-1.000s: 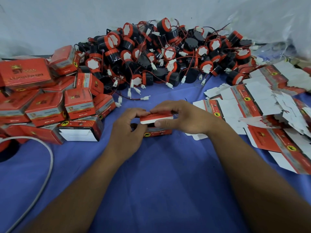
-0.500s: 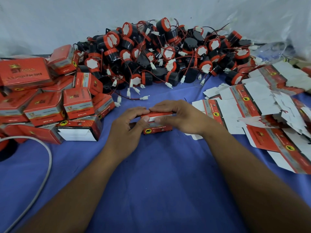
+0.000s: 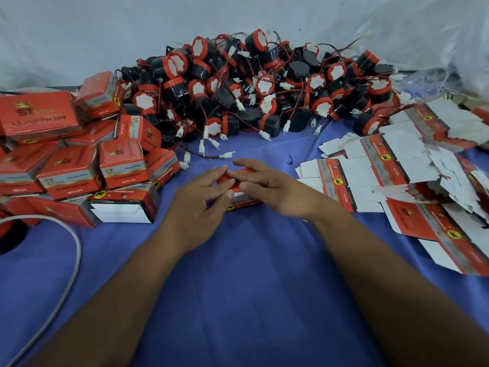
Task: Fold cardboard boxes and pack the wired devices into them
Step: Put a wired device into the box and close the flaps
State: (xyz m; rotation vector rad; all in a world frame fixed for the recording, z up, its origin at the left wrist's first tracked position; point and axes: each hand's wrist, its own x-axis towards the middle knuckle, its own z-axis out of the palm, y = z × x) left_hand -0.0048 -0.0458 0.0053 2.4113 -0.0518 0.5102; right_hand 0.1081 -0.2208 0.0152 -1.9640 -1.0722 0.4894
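Head view: red box (image 3: 244,201) at the centre of the blue-covered desk (image 3: 251,274), mostly hidden between both hands. Left hand (image 3: 195,197): fingers (image 3: 211,178) curled over the box's top left, thumb on its near edge, gripping. Right hand (image 3: 272,189): fingers curled over its top right, thumb pinching the same edge. Wired devices (image 3: 264,88) heaped behind the box. Folded boxes (image 3: 119,165) stacked left, flat box blanks (image 3: 397,165) spread right. Grey cable (image 3: 71,260) near the left edge.
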